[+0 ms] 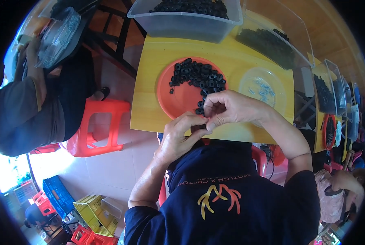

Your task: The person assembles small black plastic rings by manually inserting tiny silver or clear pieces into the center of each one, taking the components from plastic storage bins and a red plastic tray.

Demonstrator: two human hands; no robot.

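Note:
My left hand (181, 134) and my right hand (227, 109) meet at the near edge of a red plate (178, 100). Their fingertips pinch together on a small black ring part (199, 111) between them. A heap of the same black ring parts (199, 75) lies across the far half of the plate. To the right of the plate stands a clear shallow dish (264, 87) with small pale pieces in it. Both sit on a yellow table (150, 102).
Clear bins of black parts (186, 18) (272, 41) stand at the table's far edge. More bins and a red plate (328, 130) line the right. A person (31, 102) sits at left holding a clear tray (60, 36), by a red stool (97, 126). Crates (92, 210) lie on the floor.

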